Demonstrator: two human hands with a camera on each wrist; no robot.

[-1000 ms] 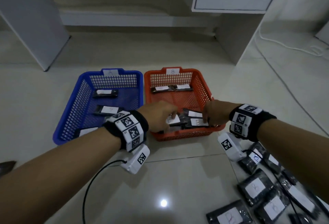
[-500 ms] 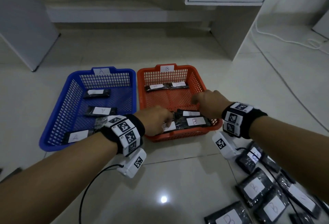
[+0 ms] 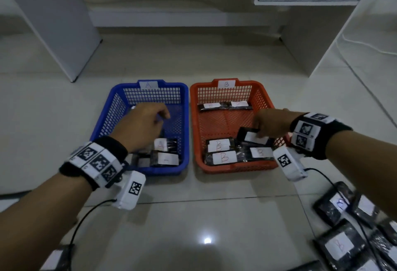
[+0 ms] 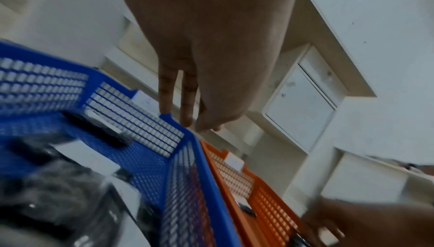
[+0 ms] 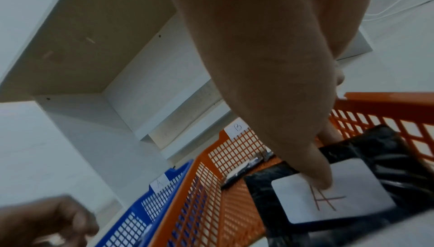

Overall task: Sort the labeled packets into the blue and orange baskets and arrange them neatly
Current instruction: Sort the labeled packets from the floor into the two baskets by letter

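Observation:
The blue basket (image 3: 171, 171) tagged A and the orange basket (image 3: 236, 168) tagged B stand side by side on the floor. My left hand (image 3: 146, 122) hovers over the blue basket with loosely bent fingers and holds nothing; the left wrist view shows its fingers (image 4: 187, 117) hanging free above the blue basket (image 4: 187, 158). My right hand (image 3: 270, 123) is inside the orange basket and pinches a black packet (image 3: 249, 136). In the right wrist view, the thumb of my right hand (image 5: 324, 158) presses that packet's white label (image 5: 352, 195), marked A. Several B packets (image 3: 223, 157) lie in the orange basket.
Several loose labeled packets (image 3: 337, 247) lie on the floor at the lower right, and one (image 3: 55, 257) at the lower left. White cabinet panels (image 3: 53, 23) stand behind the baskets. A black cable (image 3: 86, 217) trails from my left wrist.
My left hand has moved from the orange basket's front to above the blue basket. My right hand has picked a packet up from the pile in the orange basket.

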